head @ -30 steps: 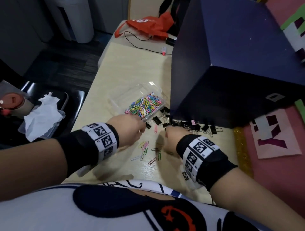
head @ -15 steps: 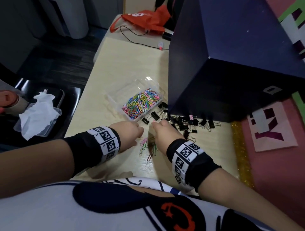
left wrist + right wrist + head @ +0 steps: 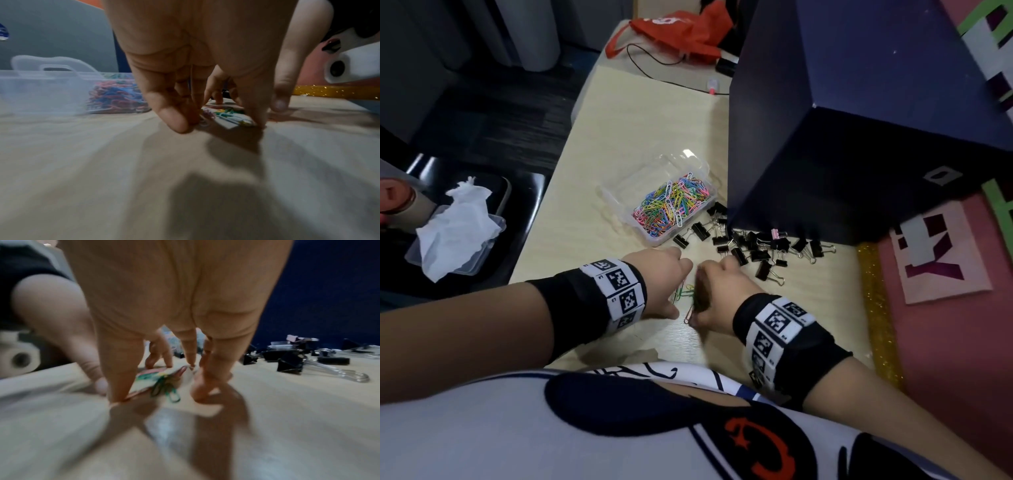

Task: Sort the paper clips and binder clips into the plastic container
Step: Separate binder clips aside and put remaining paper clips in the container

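Observation:
A clear plastic container [image 3: 619, 202] stands mid-table, with colourful paper clips [image 3: 671, 205] filling its right compartment; it shows blurred in the left wrist view [image 3: 47, 91]. Black binder clips [image 3: 753, 246] lie scattered to its right, along the foot of the dark box, and appear in the right wrist view [image 3: 292, 361]. A small bunch of loose paper clips [image 3: 683, 294] lies between my hands. My left hand [image 3: 678, 270] curls its fingertips down onto the bunch [image 3: 226, 113]. My right hand [image 3: 705, 284] faces it, thumb and fingers curled around the same clips [image 3: 164, 386].
A big dark blue box [image 3: 859, 137] stands close on the right. A gold glitter strip [image 3: 876, 308] and a pink mat edge the table on the right. On the left, a black chair holds a tray with tissue [image 3: 455, 233]. A red bag [image 3: 681, 31] and a cable lie at the far end.
My hands have closed toward each other, the right one sliding left. The spread-out loose paper clips are now swept into a tight bunch between the fingers.

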